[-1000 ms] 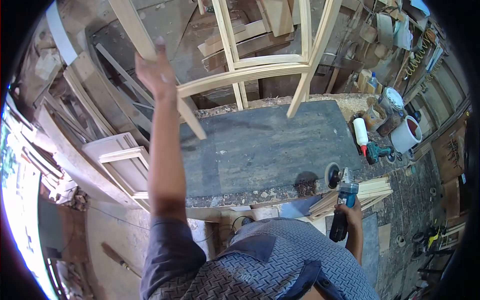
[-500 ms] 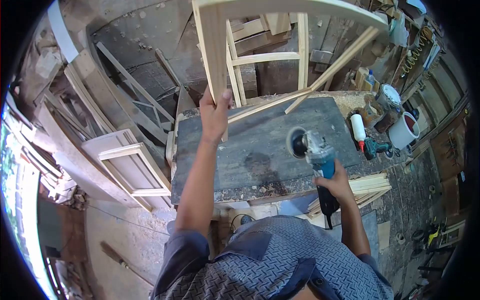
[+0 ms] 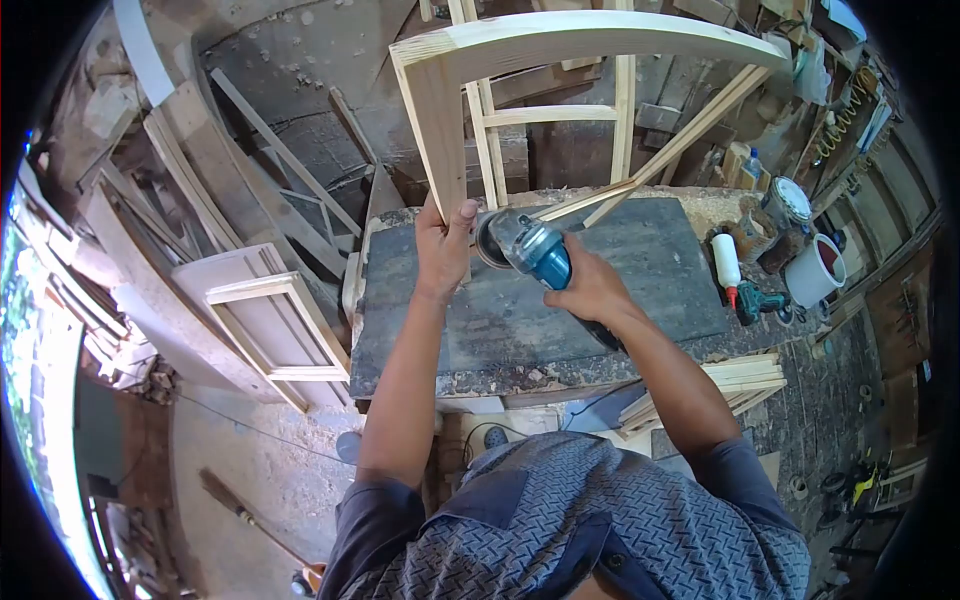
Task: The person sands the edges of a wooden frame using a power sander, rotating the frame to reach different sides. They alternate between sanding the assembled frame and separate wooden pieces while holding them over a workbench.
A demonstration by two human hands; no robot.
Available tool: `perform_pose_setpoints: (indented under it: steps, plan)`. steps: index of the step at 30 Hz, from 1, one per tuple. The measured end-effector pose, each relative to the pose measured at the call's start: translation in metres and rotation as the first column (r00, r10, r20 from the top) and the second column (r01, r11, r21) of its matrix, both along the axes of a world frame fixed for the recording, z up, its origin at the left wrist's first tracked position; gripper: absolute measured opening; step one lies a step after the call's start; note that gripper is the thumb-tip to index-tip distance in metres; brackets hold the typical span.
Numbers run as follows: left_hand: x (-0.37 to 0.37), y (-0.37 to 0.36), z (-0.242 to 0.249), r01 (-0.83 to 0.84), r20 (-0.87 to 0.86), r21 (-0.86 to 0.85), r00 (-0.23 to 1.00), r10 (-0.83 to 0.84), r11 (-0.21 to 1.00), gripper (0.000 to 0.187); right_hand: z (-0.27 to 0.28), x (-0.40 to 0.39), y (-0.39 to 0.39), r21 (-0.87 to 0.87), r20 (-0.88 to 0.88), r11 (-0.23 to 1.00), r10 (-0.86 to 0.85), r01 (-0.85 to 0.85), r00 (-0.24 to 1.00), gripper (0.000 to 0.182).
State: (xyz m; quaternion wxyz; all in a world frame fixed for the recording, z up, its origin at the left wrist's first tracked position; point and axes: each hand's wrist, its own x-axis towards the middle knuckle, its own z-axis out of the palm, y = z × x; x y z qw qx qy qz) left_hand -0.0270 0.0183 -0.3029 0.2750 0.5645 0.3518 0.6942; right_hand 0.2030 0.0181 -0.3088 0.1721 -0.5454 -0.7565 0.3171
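Observation:
My left hand grips the lower part of the left upright of a pale wooden frame, which stands raised above the workbench. The frame's arched piece runs across the top of the view. My right hand is wrapped round the body of a teal angle grinder. The grinder's round disc is right beside the frame's lower edge, close to my left fingers. Part of the disc is hidden behind the grinder head.
On the bench's right stand a white glue bottle, a teal drill and a white bucket. Wooden strips are stacked below the front edge. A panelled frame leans at left; a broom lies on the floor.
My right hand has brought the grinder left and up, from over the middle of the bench to beside the frame. My left hand still holds the frame, which sits slightly lower in view.

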Motion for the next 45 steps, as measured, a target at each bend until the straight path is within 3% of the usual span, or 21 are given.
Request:
perform_pose_setpoints:
  steps: [3, 8, 9, 11, 15, 25, 27, 29, 31, 32, 33, 34, 35, 36, 37, 39, 40, 41, 42, 45]
  plan:
    - [-0.002, 0.0, 0.0, 0.009, -0.015, -0.005, 1.0, -0.009, 1.0, 0.044, 0.002, 0.002, 0.009, 0.029, 0.091, 0.999, -0.032, 0.03, 0.995, 0.099]
    - [-0.003, 0.003, 0.003, 0.015, 0.005, -0.041, 1.0, -0.015, 0.999, 0.041, -0.033, 0.076, 0.054, 0.213, -0.056, 0.963, -0.158, 0.167, 0.986, 0.093]
    - [-0.003, 0.004, 0.003, 0.011, 0.005, -0.034, 1.0, -0.011, 0.999, 0.04, -0.036, 0.093, 0.064, 0.216, -0.052, 0.963, -0.152, 0.16, 0.987, 0.093]
    - [-0.003, 0.005, 0.005, 0.008, 0.006, -0.025, 1.0, -0.008, 1.0, 0.039, -0.038, 0.116, 0.078, 0.118, -0.154, 0.943, -0.293, 0.312, 0.944, 0.086]
    - [0.0, 0.008, 0.005, 0.003, 0.016, -0.019, 1.0, -0.002, 1.0, 0.037, -0.036, 0.121, 0.081, 0.125, -0.171, 0.938, -0.3, 0.322, 0.939, 0.084]
    - [-0.005, 0.01, 0.007, -0.029, -0.003, -0.045, 1.0, 0.029, 0.999, 0.043, -0.006, 0.008, 0.009, 0.168, 0.033, 0.984, -0.068, 0.061, 0.997, 0.081]
    - [-0.008, 0.012, 0.013, 0.0, -0.003, -0.051, 1.0, 0.0, 0.999, 0.044, 0.008, 0.005, -0.002, 0.018, 0.123, 1.0, 0.023, -0.025, 0.992, 0.087]
    - [-0.015, 0.021, 0.02, 0.03, -0.004, -0.053, 1.0, -0.03, 0.998, 0.045, -0.003, 0.019, -0.015, 0.016, 0.113, 0.999, 0.036, -0.038, 0.993, 0.094]
    - [-0.025, 0.039, 0.026, -0.156, -0.076, -0.085, 0.986, 0.15, 0.984, 0.047, -0.024, 0.051, -0.031, 0.062, -0.073, 0.994, 0.096, -0.092, 0.993, 0.094]
    - [-0.028, 0.032, 0.041, -0.292, -0.238, -0.176, 0.939, 0.247, 0.94, 0.04, -0.03, 0.064, -0.039, 0.039, -0.103, 0.997, 0.077, -0.073, 0.992, 0.093]
    - [-0.023, 0.033, 0.043, -0.288, -0.239, -0.168, 0.94, 0.245, 0.943, 0.04, -0.035, 0.076, -0.047, 0.016, -0.133, 0.998, 0.055, -0.054, 0.99, 0.093]
    - [-0.014, 0.035, 0.045, -0.643, -0.317, 0.249, 0.653, 0.688, 0.724, 0.04, -0.04, 0.088, -0.056, 0.025, -0.136, 0.999, 0.051, -0.048, 0.989, 0.093]
    - [-0.004, 0.037, 0.045, -0.736, -0.163, 0.619, 0.221, 0.962, 0.274, 0.047, -0.045, 0.101, -0.065, 0.017, -0.153, 1.0, 0.009, -0.006, 0.988, 0.092]
    - [0.004, 0.04, 0.024, -0.603, -0.28, 0.684, 0.302, 0.911, 0.41, 0.065, -0.049, 0.112, -0.073, 0.008, -0.171, 0.999, -0.035, 0.037, 0.985, 0.092]
    - [0.014, 0.042, 0.015, -0.596, -0.272, 0.691, 0.311, 0.911, 0.41, 0.065, -0.053, 0.123, -0.078, 0.019, -0.175, 0.999, -0.044, 0.048, 0.984, 0.092]
    - [0.035, 0.046, -0.005, -0.257, -0.747, 0.6, 0.158, 0.646, 0.757, 0.065, -0.064, 0.146, -0.097, -0.079, -0.197, 0.986, -0.157, 0.144, 0.968, 0.089]
    - [0.033, 0.059, -0.024, -0.248, -0.745, 0.602, 0.165, 0.646, 0.759, 0.065, -0.07, 0.156, -0.107, -0.077, -0.197, 0.985, -0.168, 0.155, 0.966, 0.089]
    - [0.024, 0.078, -0.047, -0.338, -0.925, 0.3, 0.126, 0.359, 0.892, 0.067, -0.076, 0.166, -0.115, -0.077, -0.197, 0.975, -0.218, 0.207, 0.956, 0.088]
    - [0.017, 0.095, -0.059, -0.428, -0.993, -0.023, 0.114, 0.029, 0.903, 0.068, -0.081, 0.174, -0.123, -0.073, -0.201, 0.963, -0.269, 0.259, 0.942, 0.087]
    - [0.014, 0.102, -0.07, -0.391, -0.988, 0.137, 0.008, 0.153, 0.91, 0.069, -0.09, 0.194, -0.152, -0.096, -0.224, 0.911, -0.413, 0.401, 0.883, 0.086]
